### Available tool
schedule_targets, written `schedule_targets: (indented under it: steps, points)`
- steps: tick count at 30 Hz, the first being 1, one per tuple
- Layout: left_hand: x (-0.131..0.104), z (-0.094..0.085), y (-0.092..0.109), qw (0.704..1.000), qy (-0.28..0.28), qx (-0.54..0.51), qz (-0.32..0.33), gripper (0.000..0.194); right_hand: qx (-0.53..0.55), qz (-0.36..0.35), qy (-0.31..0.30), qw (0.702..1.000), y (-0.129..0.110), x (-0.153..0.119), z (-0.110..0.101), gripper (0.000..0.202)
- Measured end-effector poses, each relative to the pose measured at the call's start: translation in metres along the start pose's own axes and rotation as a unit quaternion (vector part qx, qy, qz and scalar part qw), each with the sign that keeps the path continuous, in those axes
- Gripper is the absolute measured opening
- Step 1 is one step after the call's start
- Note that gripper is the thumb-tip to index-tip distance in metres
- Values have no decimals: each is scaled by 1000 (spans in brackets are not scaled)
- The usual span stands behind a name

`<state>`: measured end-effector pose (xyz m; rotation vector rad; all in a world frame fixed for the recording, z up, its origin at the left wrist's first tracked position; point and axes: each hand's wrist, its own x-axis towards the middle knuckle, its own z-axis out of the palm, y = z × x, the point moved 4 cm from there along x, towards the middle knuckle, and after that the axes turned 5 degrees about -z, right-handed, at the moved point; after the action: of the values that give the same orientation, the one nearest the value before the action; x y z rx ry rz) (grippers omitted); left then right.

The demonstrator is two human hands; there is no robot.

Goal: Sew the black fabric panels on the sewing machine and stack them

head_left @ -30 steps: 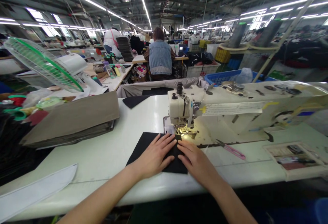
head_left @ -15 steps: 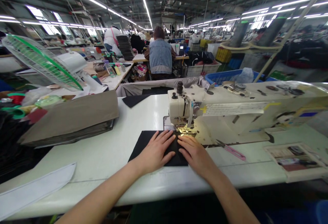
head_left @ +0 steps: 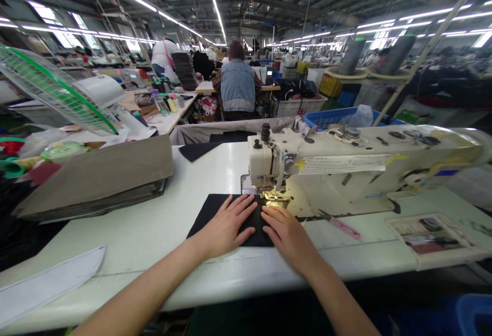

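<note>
A dark piece of fabric [head_left: 207,215] lies on the white table, its far edge close to the needle area of a cream sewing machine [head_left: 338,149]. Flat on the fabric with fingers spread is my left hand [head_left: 229,226]. My right hand [head_left: 286,233] rests at the fabric's right side, just in front of the lit presser foot [head_left: 274,198], fingers stretched out and slightly apart. Neither hand grips anything.
Pink-handled snips [head_left: 344,227] and a parts tray [head_left: 432,238] lie right. Grey-brown sheets [head_left: 103,174] are stacked left, near a fan [head_left: 57,90]. A pale curved panel [head_left: 49,285] lies front left. Beyond the table, a person in a denim vest [head_left: 237,85] sits facing away.
The whole view has shifted slightly, with things appearing a little further left. Both hands keep nearly the same pose on the fabric beside the presser foot.
</note>
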<state>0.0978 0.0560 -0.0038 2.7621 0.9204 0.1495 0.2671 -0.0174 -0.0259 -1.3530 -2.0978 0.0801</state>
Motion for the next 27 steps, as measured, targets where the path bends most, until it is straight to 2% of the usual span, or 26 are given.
schedule_targets:
  steps: [3, 6, 9, 19, 27]
  points:
    - [-15, 0, 15, 999, -22, -6, 49, 51, -5, -13, -6, 1000, -11, -20, -6, 32]
    - [-34, 0, 32, 993, -44, -25, 103, 51, 1, -31, 2, 1000, -20, -40, -13, 33]
    - [-40, 0, 36, 993, -47, -31, 104, 51, -2, -42, 8, 999, -23, -44, -18, 33]
    - [-1, -2, -5, 996, -19, -30, 80, 45, -39, -16, -1, 999, 2, 6, -10, 22]
    - [33, -4, -35, 997, -4, -44, 63, 42, -96, 47, -7, 994, 14, 29, -5, 18]
